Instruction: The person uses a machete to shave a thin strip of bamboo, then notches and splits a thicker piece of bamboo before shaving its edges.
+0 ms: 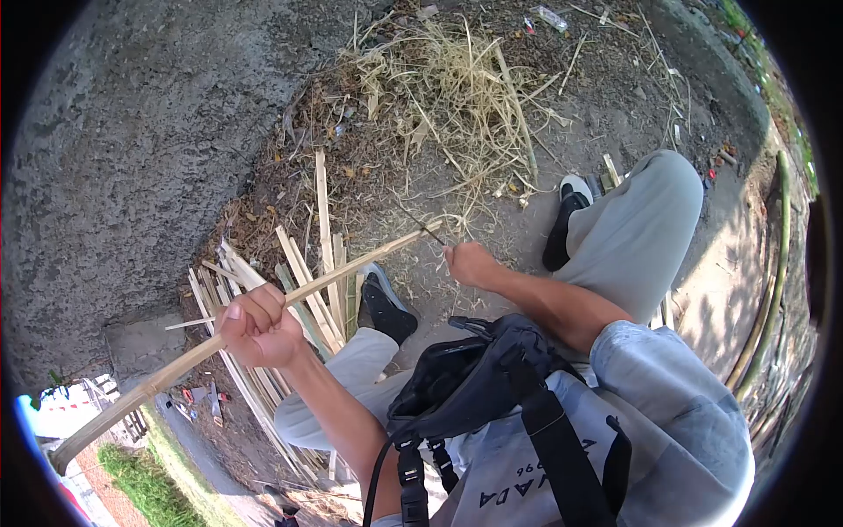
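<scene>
My left hand is wrapped round a long pale bamboo strip, which runs slantwise from the lower left to the middle of the view. A thin sliver pokes out to the left of that fist. My right hand is closed on a knife, its handle hidden by the fingers. The narrow dark blade crosses the strip's far end and seems to touch it. Below and behind my left hand lie several split bamboo strips, bundled beside my foot.
A heap of curled bamboo shavings covers the ground ahead. A rough concrete wall rises at the left. My black shoes stand either side of the work. A black bag hangs at my chest. Long green poles lie far right.
</scene>
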Demonstrator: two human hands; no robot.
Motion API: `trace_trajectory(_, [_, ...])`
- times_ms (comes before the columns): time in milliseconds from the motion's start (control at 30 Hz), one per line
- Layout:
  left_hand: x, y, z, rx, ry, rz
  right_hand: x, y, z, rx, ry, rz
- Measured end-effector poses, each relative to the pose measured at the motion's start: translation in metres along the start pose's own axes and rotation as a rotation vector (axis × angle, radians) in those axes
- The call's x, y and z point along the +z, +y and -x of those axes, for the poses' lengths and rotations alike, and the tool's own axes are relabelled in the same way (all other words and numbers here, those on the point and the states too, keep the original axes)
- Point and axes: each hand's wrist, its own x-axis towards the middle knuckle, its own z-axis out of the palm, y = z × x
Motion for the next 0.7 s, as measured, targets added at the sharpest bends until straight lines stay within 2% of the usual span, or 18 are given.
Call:
trace_trajectory(200, [0.008, -0.002, 0.002, 0.004, -0.049, 0.015, -0.056, -0.111, 0.068, -0.225, 0.012, -0.212])
trace_trajectory(267, [0.012, -0.002, 0.001, 0.002, -0.060, 0.021, -0.035, -0.081, 0.057, -0.130, 0.042, -0.161])
trace_trajectory(300, [0.013, -0.002, 0.002, -0.004, 0.017, 0.017, -0.023, -0.058, 0.045, -0.092, 0.070, -0.134])
trace_trajectory(367, [0.012, -0.002, 0.003, 0.002, -0.074, 0.010, 0.006, 0.026, 0.009, 0.104, -0.029, -0.010])
trace_trajectory(433, [0.019, -0.001, 0.004, -0.001, -0.148, -0.010, -0.008, 0.003, -0.001, 0.079, -0.048, -0.019])
trace_trajectory(467, [0.020, -0.003, 0.004, 0.001, -0.132, -0.016, -0.011, -0.006, 0.001, 0.070, -0.071, -0.014])
trace_trajectory(567, [0.025, -0.003, 0.004, -0.005, -0.099, -0.033, -0.027, -0.063, 0.038, -0.026, 0.044, -0.127])
trace_trajectory(633, [0.026, -0.003, 0.003, -0.009, -0.078, -0.042, -0.055, -0.090, 0.059, -0.110, -0.014, -0.192])
trace_trajectory(667, [0.025, -0.003, 0.002, -0.014, -0.066, -0.052, -0.059, -0.096, 0.067, -0.148, -0.049, -0.230])
trace_trajectory(700, [0.024, -0.004, 0.000, -0.012, -0.044, -0.067, -0.042, -0.078, 0.059, -0.069, -0.056, -0.158])
